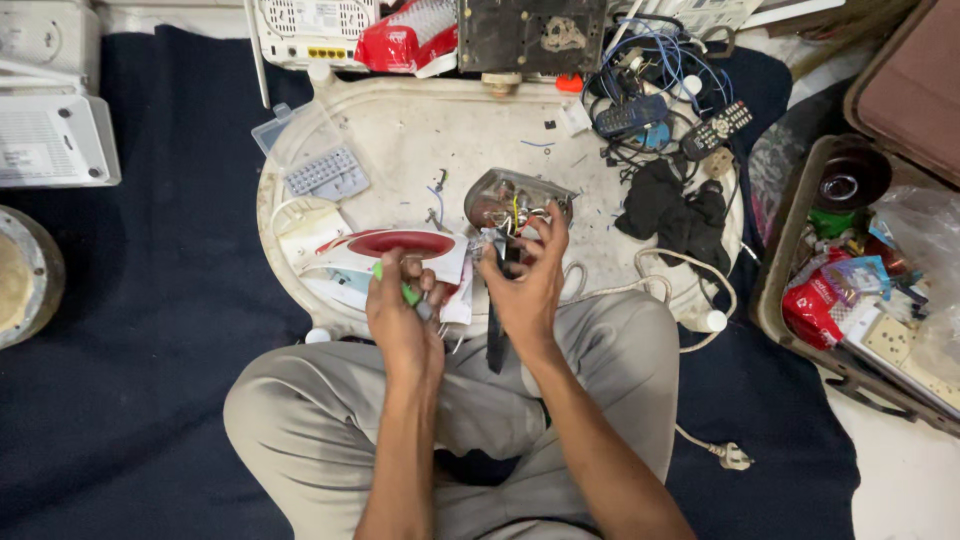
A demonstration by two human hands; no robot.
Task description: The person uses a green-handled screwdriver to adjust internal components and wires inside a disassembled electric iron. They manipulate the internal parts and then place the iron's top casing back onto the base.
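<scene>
My left hand (400, 315) grips a green-handled screwdriver (408, 292) just below a red and white iron shell (395, 248) on the white oval board (420, 140). My right hand (528, 280) pinches a small dark part with a black strap (496, 335) hanging from it, fingers spread. Just beyond its fingertips lies the iron's metal base (510, 200) with exposed wires. Both hands are over my lap, close together.
Grey keypad (322, 172), black cloth (675, 215), remotes (715, 128) and tangled cables lie on the board. A white cord runs to a plug (733, 457) on the dark mat. An open box of parts (850, 290) stands right; white devices (50, 140) left.
</scene>
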